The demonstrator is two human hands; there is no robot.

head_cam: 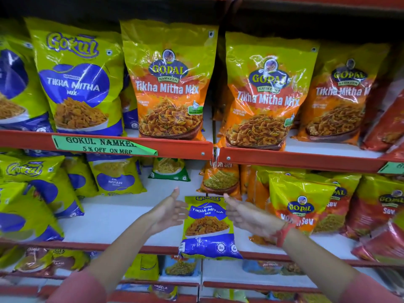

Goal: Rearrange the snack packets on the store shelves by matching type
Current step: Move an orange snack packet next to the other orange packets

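Observation:
A small Gokul Tikha Mitha Mix packet (207, 226), green and blue, stands upright at the front of the middle shelf (122, 224). Its bottom hangs over the red shelf lip. My left hand (169, 213) is at its left edge and my right hand (249, 215) at its right edge. Both palms face the packet with fingers spread, and the fingertips just reach its sides. Large Gokul Tikha Mitha Mix packets (78, 82) stand on the upper shelf at left. Gopal Tikha Mitha Mix packets (169, 84) fill the middle and right of that shelf.
On the middle shelf, Gokul Nylon Sev packets (115, 176) lie at left and Gopal Nylon Sev packets (299, 204) stand at right. A small green packet (169, 169) and an orange Nylon Sev packet (220, 178) sit at the back. Lower shelves (218, 272) hold more packets.

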